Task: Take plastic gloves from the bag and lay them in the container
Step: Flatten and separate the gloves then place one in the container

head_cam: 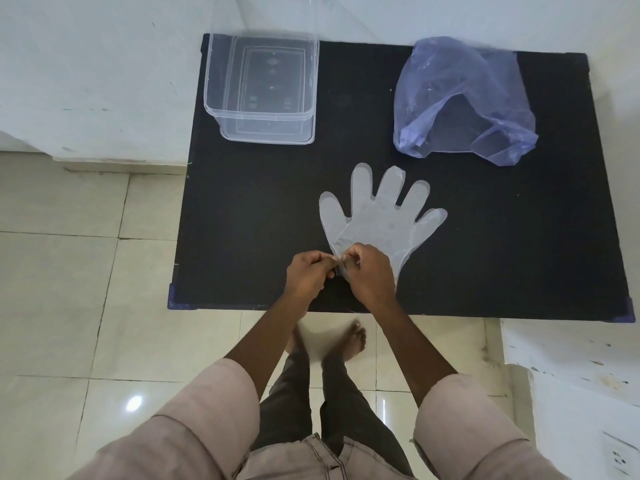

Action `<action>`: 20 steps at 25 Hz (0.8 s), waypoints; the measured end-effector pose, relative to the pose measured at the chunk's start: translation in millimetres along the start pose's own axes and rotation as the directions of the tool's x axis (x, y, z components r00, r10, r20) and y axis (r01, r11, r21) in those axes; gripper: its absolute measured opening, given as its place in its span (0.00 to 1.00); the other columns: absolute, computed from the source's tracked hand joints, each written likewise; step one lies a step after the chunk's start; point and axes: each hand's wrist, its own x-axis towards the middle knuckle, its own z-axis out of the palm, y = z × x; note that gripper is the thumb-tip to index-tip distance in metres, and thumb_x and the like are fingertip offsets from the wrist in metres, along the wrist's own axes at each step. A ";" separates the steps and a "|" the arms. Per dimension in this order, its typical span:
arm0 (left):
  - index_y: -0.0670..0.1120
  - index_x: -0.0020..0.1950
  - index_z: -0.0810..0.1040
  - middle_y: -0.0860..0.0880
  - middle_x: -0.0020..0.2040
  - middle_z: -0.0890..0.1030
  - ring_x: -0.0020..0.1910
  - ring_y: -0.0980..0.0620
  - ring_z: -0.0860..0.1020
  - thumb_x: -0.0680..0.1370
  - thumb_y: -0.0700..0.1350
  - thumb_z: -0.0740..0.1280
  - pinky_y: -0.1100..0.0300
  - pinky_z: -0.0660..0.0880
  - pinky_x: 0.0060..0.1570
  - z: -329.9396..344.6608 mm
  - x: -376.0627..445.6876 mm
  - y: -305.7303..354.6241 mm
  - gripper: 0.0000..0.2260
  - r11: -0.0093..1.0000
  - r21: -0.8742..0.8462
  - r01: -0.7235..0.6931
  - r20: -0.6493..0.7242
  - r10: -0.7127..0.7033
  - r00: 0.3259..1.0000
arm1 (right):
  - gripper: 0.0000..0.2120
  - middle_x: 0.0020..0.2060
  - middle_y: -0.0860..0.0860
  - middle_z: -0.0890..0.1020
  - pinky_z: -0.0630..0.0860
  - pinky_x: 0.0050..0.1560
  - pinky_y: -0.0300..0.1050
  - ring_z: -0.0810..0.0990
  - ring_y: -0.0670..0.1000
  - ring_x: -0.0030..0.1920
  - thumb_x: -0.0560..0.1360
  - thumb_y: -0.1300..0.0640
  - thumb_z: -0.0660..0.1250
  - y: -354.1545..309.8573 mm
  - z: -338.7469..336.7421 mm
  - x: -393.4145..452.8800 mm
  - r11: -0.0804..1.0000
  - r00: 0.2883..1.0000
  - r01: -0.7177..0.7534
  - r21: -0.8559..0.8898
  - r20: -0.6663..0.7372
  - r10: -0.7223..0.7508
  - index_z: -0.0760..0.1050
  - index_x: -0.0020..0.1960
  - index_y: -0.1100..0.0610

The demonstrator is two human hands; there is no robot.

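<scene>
Seen from the head camera, a black table [242, 209] stands on a pale tiled floor [69, 271], and everything else is placed here against that table. A thin clear plastic glove [379, 220] lies flat on the table's middle, toward its near edge, with its five fingers fanned out and pointing away from the person. Both hands meet at the glove's cuff, just inside the near edge of the table. The left hand [306, 273] is curled, its thumb and fingertips pinching the cuff's left corner. The right hand [369, 271] is curled the same way, pinching the cuff right beside the left hand, and it covers the lower part of the glove. The two hands' fingertips nearly touch. A clear, lidless plastic container [263, 88] sits at the table's far left corner, with nothing visible inside it. A crumpled, translucent bluish plastic bag [464, 98] rests on the table's far right part, its mouth open toward the near edge; whether it holds more gloves cannot be told. Rolled-up pale sleeves [221, 393] and bare feet [346, 341] show below the table's near edge.
</scene>
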 end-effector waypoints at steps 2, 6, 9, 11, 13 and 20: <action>0.44 0.44 0.84 0.49 0.33 0.78 0.26 0.56 0.70 0.78 0.47 0.68 0.65 0.65 0.22 -0.2 -0.1 1.9 0.08 1.000 -0.002 0.004 0.000 -0.004 1.000 | 0.08 0.44 0.54 0.82 0.78 0.53 0.50 0.76 0.48 0.43 0.79 0.55 0.63 0.1 -1.6 -1.0 1.000 1.000 -0.010 0.016 0.002 0.010 0.77 0.46 0.58; 0.46 0.45 0.83 0.50 0.33 0.78 0.27 0.57 0.70 0.79 0.46 0.66 0.66 0.65 0.22 -2.6 -3.1 5.9 0.08 1.000 -0.022 -0.015 0.035 0.016 0.999 | 0.07 0.43 0.49 0.82 0.79 0.51 0.50 0.80 0.49 0.44 0.76 0.51 0.66 3.3 -1.7 -3.1 0.993 0.999 -0.014 0.119 0.043 0.009 0.77 0.46 0.54; 0.46 0.47 0.83 0.50 0.34 0.78 0.27 0.58 0.70 0.80 0.45 0.65 0.69 0.65 0.22 -4.6 -4.3 6.8 0.08 0.999 -0.003 -0.040 0.068 0.040 0.997 | 0.10 0.46 0.51 0.84 0.78 0.51 0.47 0.80 0.48 0.45 0.76 0.48 0.66 4.4 -1.3 -4.6 0.990 0.998 -0.019 0.140 0.063 0.011 0.79 0.49 0.54; 0.46 0.48 0.82 0.50 0.35 0.78 0.28 0.58 0.71 0.81 0.45 0.64 0.70 0.65 0.22 -6.0 -4.2 6.1 0.08 0.998 0.018 -0.055 0.082 0.054 0.995 | 0.09 0.44 0.51 0.83 0.78 0.49 0.45 0.80 0.48 0.44 0.77 0.50 0.66 3.8 -2.3 -4.5 0.991 0.999 -0.008 0.133 0.034 0.003 0.79 0.48 0.55; 0.45 0.50 0.82 0.50 0.36 0.78 0.30 0.58 0.71 0.81 0.45 0.63 0.69 0.66 0.25 -7.0 -4.4 5.0 0.08 0.997 0.046 -0.058 0.088 0.053 0.995 | 0.07 0.40 0.51 0.81 0.76 0.48 0.44 0.78 0.47 0.41 0.77 0.54 0.66 2.1 -4.3 -4.5 0.994 1.000 0.010 0.112 -0.005 -0.009 0.78 0.45 0.57; 0.47 0.47 0.82 0.49 0.41 0.83 0.40 0.52 0.79 0.80 0.45 0.63 0.55 0.78 0.44 -14.2 3.4 -4.4 0.08 0.977 0.199 -0.072 -0.080 0.090 0.993 | 0.07 0.39 0.50 0.78 0.72 0.45 0.38 0.76 0.47 0.40 0.78 0.57 0.64 7.4 -16.9 2.3 0.988 0.990 -0.003 0.155 -0.138 0.024 0.74 0.42 0.57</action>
